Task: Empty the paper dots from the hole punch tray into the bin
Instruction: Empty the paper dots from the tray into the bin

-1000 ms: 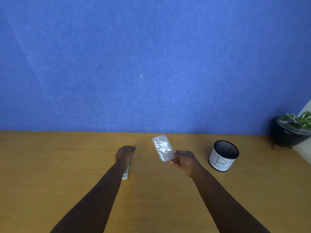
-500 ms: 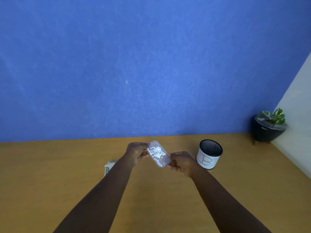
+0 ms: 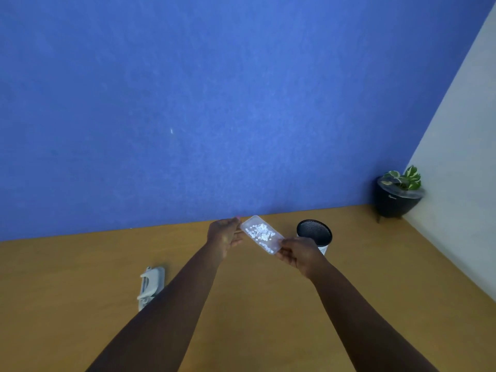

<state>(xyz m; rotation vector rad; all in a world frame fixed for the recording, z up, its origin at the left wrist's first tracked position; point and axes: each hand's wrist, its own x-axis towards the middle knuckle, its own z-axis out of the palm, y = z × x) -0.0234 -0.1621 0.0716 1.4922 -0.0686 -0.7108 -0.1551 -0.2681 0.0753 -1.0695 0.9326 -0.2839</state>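
A clear plastic hole punch tray (image 3: 261, 234) with a heap of white paper dots (image 3: 259, 232) in it is held level above the desk. My right hand (image 3: 298, 255) pinches its near end. At the tray's far left end sits my left hand (image 3: 225, 234), fingertips on the edge. The bin (image 3: 314, 232), a black mesh cup with a white band, stands just right of the tray, partly hidden behind my right hand. The grey hole punch body (image 3: 150, 285) lies on the desk to the left, beside my left forearm.
The wooden desk (image 3: 80, 291) meets a blue wall at the back. A black pot with a green plant (image 3: 397, 194) stands in the far right corner, by a white side wall.
My left hand has left the hole punch and come up to the tray's far end. Both hands have carried the tray closer to the bin. The view has swung leftward and tilted.
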